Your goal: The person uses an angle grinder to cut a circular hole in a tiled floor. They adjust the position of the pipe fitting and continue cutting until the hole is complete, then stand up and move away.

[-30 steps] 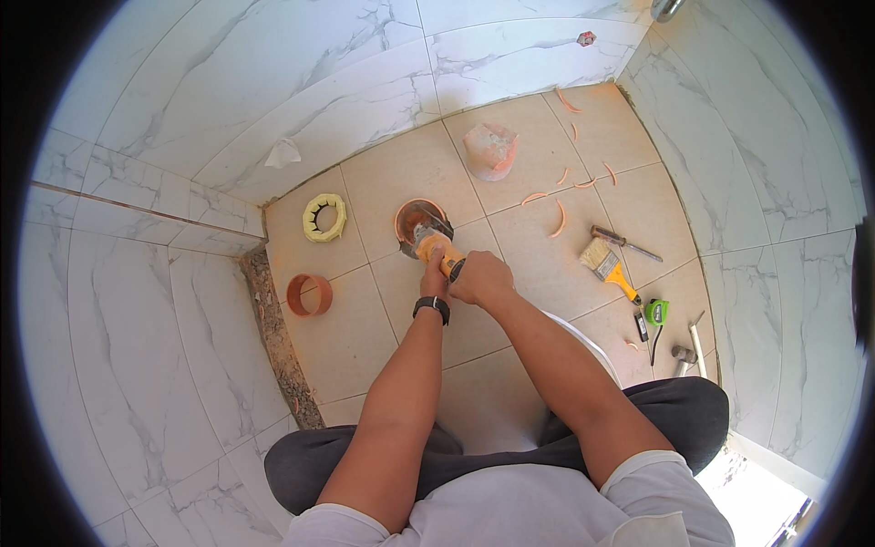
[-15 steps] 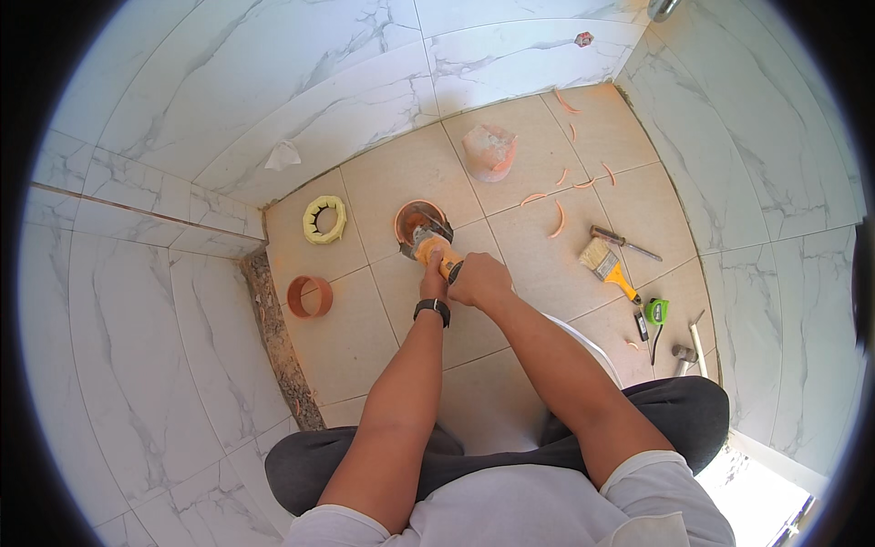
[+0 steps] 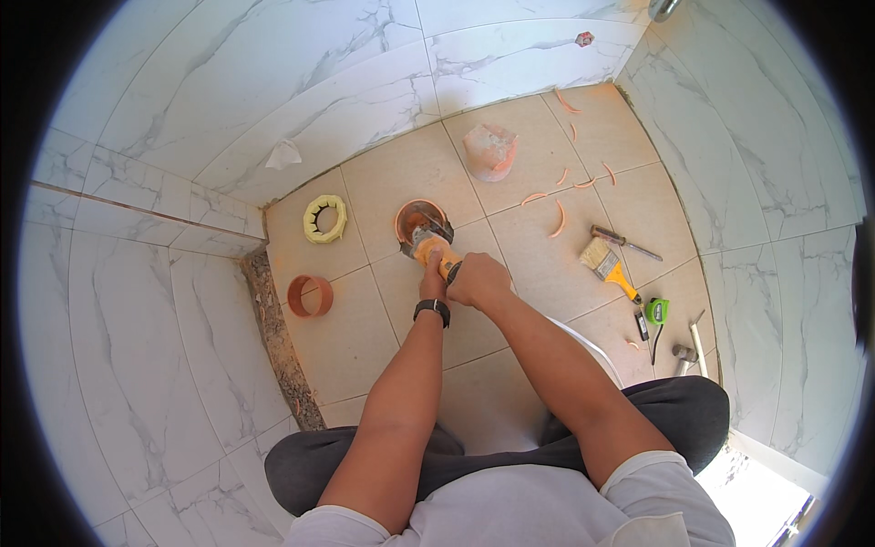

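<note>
An orange angle grinder (image 3: 432, 246) is gripped in both hands, its head and guard over a round orange pipe opening (image 3: 402, 215) in the tiled floor. My left hand (image 3: 433, 279), with a dark watch at the wrist, closes on the grinder's body near the head. Behind it, my right hand (image 3: 480, 281) wraps round the rear of the tool. The guard covers part of the opening, and I cannot make out whether the disc touches the pipe's rim. A loose orange pipe ring (image 3: 295, 299) stands on the floor to the left.
A pale yellow ring (image 3: 313, 219) lies at the far left. Beyond the grinder sits a dusty orange lump (image 3: 489, 153). Curved orange offcuts (image 3: 559, 219) are scattered rightward. A paintbrush (image 3: 613, 269), screwdriver (image 3: 627, 242), green tape measure (image 3: 656, 311) and hammer (image 3: 684, 354) lie near the right wall.
Both hands keep their grip on the grinder over the pipe opening. The white cord beside my right forearm has shifted slightly; nothing else has visibly moved.
</note>
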Tool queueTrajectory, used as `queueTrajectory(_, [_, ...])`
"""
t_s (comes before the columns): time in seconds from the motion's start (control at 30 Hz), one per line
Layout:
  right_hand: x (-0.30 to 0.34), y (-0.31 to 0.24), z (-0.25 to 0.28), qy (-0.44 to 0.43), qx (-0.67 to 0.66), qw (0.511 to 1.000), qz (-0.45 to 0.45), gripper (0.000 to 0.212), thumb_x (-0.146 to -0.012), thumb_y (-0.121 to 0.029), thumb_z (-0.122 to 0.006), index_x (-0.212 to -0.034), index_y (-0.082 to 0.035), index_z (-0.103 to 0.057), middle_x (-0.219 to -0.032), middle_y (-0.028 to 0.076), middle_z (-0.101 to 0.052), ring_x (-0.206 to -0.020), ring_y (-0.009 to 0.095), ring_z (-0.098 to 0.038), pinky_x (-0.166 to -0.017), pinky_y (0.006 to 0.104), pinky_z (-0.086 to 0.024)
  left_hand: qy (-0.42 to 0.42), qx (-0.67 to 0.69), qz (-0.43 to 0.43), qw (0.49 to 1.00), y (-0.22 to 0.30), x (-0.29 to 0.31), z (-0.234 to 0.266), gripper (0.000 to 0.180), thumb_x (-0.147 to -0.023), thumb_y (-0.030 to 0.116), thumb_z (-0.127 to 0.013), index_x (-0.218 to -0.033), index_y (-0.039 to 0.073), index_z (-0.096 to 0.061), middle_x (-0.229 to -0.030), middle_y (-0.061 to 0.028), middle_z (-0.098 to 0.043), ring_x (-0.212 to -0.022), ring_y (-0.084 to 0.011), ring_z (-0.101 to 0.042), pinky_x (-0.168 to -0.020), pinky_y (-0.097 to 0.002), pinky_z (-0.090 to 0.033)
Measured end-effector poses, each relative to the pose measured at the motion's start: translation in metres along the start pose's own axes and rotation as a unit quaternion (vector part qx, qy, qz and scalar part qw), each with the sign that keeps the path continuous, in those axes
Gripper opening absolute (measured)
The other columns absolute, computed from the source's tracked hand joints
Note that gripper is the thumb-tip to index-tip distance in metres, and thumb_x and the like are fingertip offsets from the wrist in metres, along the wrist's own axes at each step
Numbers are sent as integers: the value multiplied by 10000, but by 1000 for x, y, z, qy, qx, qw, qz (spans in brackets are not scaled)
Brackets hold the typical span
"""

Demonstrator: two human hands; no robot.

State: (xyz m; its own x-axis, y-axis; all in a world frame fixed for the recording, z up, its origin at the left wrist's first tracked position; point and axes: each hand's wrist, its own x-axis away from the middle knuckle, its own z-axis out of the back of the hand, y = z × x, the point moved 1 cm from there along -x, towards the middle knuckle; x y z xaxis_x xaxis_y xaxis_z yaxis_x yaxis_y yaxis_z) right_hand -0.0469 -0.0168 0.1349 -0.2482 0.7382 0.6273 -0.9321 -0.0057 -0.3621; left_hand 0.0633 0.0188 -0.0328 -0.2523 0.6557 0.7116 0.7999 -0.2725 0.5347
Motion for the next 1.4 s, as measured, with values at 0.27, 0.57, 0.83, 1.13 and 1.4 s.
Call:
queueTrajectory(0.27, [-1, 0, -3, 0, 0, 1000, 1, 413, -715, -309, -750, -1016, -27, -730, -1011, 171, -743, -951, 308, -736, -809, 390, -596, 2, 7, -8, 1000, 1, 4, -1, 531, -936, 465, -671, -1270, 69, -554, -997, -73, -690, -844, -202, -703, -766, -350, -583])
queueTrajectory(0.57, [5, -4, 0, 5, -13, 1000, -5, 362, -703, -250, -748, -1008, -56, -739, -1016, 155, -745, -982, 298, -731, -835, 380, -589, -11, 18, -3, 1000, -1, -1, 4, 499, -936, 463, -671, -1234, 78, -566, -991, -74, -694, -826, -199, -706, -746, -349, -586])
queueTrajectory(0.83, [3, -7, -3, -10, -27, 1000, -5, 358, -670, -227, -760, -983, -54, -742, -994, 159, -745, -965, 298, -735, -824, 383, -593, -43, 36, -7, 998, -2, -5, 14, 486, -940, 492, -643, -1210, 93, -577, -967, -74, -697, -823, -212, -705, -742, -356, -587])
queueTrajectory(1.13, [7, -8, -12, 43, -16, 999, 7, 385, -736, -280, -756, -1026, -33, -704, -1025, 157, -737, -965, 299, -732, -813, 382, -587, -83, 21, 19, 996, 5, -4, 12, 445, -962, 481, -615, -1205, 110, -586, -979, -82, -704, -840, -227, -708, -767, -376, -591])
queueTrajectory(1.4, [-4, -1, -9, 58, -6, 998, 1, 350, -728, -260, -774, -1001, -49, -718, -998, 141, -742, -945, 295, -737, -801, 380, -590, -56, 8, 24, 998, 3, -13, 5, 461, -968, 485, -612, -1224, 103, -582, -1007, -87, -704, -873, -235, -708, -797, -392, -585])
